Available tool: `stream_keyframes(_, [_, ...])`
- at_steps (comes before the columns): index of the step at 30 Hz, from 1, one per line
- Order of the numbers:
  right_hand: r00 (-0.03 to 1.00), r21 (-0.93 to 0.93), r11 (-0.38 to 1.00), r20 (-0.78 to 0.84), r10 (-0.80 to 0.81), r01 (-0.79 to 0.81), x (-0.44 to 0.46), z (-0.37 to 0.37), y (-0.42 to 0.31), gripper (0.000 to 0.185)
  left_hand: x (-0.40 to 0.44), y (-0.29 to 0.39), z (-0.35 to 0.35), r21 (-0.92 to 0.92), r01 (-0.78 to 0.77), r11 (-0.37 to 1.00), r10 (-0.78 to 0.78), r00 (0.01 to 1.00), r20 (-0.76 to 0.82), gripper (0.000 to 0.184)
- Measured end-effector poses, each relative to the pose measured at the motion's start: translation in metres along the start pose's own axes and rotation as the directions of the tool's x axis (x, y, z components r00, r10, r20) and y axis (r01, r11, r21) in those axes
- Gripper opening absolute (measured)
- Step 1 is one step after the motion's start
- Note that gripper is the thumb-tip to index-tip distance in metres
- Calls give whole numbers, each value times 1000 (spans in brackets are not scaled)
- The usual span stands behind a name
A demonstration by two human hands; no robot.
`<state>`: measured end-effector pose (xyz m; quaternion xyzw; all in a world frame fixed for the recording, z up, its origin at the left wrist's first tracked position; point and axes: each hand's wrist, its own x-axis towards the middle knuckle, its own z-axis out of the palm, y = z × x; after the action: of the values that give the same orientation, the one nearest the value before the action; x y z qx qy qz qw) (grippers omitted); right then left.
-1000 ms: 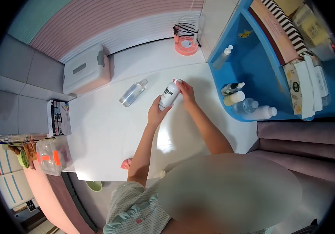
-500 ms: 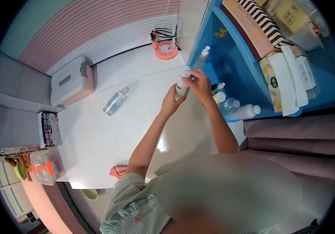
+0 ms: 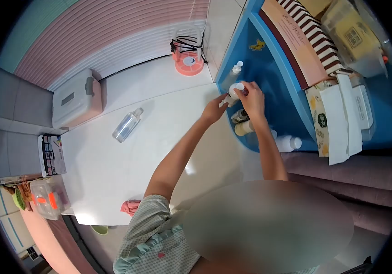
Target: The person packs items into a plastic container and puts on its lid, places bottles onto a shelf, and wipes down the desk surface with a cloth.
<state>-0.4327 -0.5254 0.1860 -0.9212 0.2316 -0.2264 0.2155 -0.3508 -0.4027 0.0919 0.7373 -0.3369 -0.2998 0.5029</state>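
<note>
Both my hands are at a small white bottle (image 3: 234, 93) with a white cap, over the front of the blue shelf (image 3: 276, 102). My right hand (image 3: 254, 99) grips it near the cap, fingers closed. My left hand (image 3: 214, 110) has its fingers closed round the lower part, partly hidden. Just behind stands a clear pump bottle (image 3: 231, 76) with a white head. Nearer to me on the shelf are a dark bottle (image 3: 240, 116), a cream-coloured bottle (image 3: 243, 128) and a white bottle (image 3: 289, 144), partly covered by my right forearm.
A clear bottle (image 3: 127, 125) lies on the white table (image 3: 159, 141). A pink cloth (image 3: 130, 207) is at the front edge. Behind are a white-and-pink box (image 3: 76, 99) and a pink stand (image 3: 189, 66) with black cable. Tissues (image 3: 340, 121) and boxes sit on the upper shelf.
Both hands have moved right with the white bottle, from above the table to the blue shelf. The camera view has shifted slightly.
</note>
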Motion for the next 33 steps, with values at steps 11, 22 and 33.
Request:
stream_keyframes(11, [999,-23,999,-8,48,-48,15,15,21,28,16,-15,27,-185,-54,981,62,997,35,61])
stream_keyframes(22, [997,-105,991,-17,80,-81,16,15,20,33,9,-10,27,-209,-30,977,33,999,12,61])
stream_keyframes(33, [977,-3,987,-139,-162,163,-32,26,-30,45,-48,-6,-8,-157,-4,988,-24,985,-172,51])
